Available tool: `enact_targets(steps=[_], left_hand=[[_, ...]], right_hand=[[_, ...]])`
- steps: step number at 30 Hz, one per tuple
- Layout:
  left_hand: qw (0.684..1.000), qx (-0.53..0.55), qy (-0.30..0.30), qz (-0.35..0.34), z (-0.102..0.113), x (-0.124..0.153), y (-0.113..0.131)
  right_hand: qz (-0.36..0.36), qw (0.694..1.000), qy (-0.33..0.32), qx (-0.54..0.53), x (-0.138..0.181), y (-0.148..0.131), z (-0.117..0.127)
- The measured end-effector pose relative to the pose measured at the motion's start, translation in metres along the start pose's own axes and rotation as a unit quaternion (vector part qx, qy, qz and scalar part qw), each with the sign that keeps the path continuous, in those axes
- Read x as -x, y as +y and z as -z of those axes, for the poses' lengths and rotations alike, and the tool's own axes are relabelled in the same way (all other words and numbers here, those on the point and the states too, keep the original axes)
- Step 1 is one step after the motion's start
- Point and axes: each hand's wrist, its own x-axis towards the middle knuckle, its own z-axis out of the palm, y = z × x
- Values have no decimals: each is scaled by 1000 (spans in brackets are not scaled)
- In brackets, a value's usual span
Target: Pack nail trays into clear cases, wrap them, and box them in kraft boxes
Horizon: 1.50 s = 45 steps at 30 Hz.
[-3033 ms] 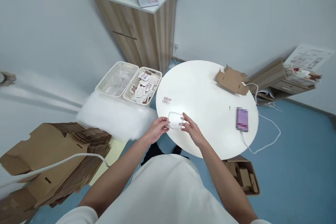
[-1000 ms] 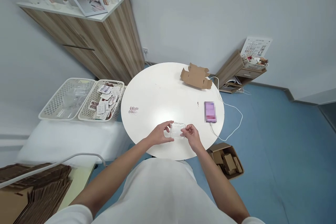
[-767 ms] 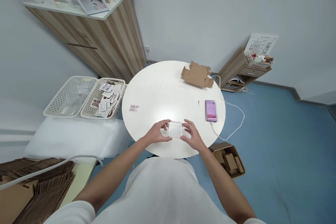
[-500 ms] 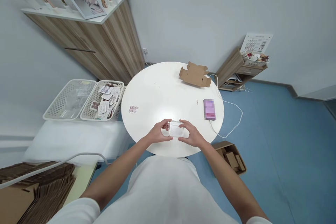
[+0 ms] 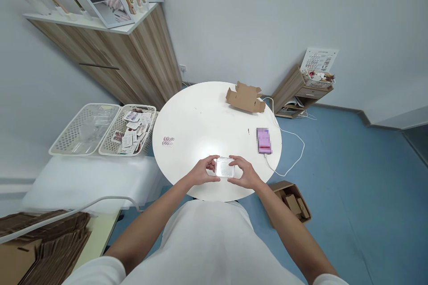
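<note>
Between my two hands is a small clear plastic box (image 5: pixel 225 167), held level over the near part of the round white table (image 5: pixel 187 111). My left hand (image 5: pixel 204 170) grips its left end, fingers at the far edge and thumb at the near one. At the right end my right hand (image 5: pixel 244 173) holds it the same way. The box looks see-through, and I cannot make out anything inside. To the left on the table lies a small sheet of reddish oval pieces (image 5: pixel 168 141).
An unfolded brown cardboard box (image 5: pixel 246 97) lies at the table's far right. Nearer is a purple phone-like object (image 5: pixel 264 141) with a white cable (image 5: pixel 302 144). Left stand a basket of packets (image 5: pixel 104 146) and a basket of clear plastic (image 5: pixel 56 144). A carton (image 5: pixel 281 185) sits on the floor.
Both hands keep their grip on the clear box, which now looks slightly flatter to the camera. The whole view has shifted a little; the other things stay in place.
</note>
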Motion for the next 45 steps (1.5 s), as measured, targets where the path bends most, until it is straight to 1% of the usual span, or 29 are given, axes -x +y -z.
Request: enact_targets(steps=[4, 11, 13, 16, 19, 21, 25, 28, 30, 34, 40, 43, 45], left_hand=[[1000, 19, -6, 3, 0, 2, 0], [995, 88, -12, 41, -1, -1, 3], [993, 109, 2, 52, -2, -2, 2], [988, 128, 43, 80, -3, -1, -4], [983, 130, 69, 108, -5, 1, -13], [981, 127, 84, 117, -8, 1, -21], [978, 118, 111, 130, -15, 1, -34], [977, 108, 119, 138, -17, 2, -38], [978, 105, 116, 136, -17, 2, -38], [981, 106, 107, 125, -15, 4, -36], [977, 121, 115, 133, -12, 8, -44], [971, 134, 130, 149, -9, 11, -52], [966, 147, 135, 165, -5, 13, -59]], right_hand=[[1, 1000, -5, -26, 0, -3, 2], [2, 1000, -7, -28, -9, 0, 7], [1, 1000, 0, -24, -10, 2, 8], [2, 1000, 8, -14, -10, 3, 8], [-4, 1000, -3, -26, -8, 4, 8], [-28, 998, -13, -62, -9, 5, 7], [-131, 979, -10, -159, -15, 10, 1], [-201, 954, 20, -220, -22, 15, -7], [-237, 940, 51, -242, -26, 18, -12], [-275, 916, 89, -279, -30, 21, -24], [-347, 875, 103, -322, -33, 25, -42], [-351, 868, 116, -331, -28, 28, -54], [-340, 872, 140, -324, -20, 28, -65]])
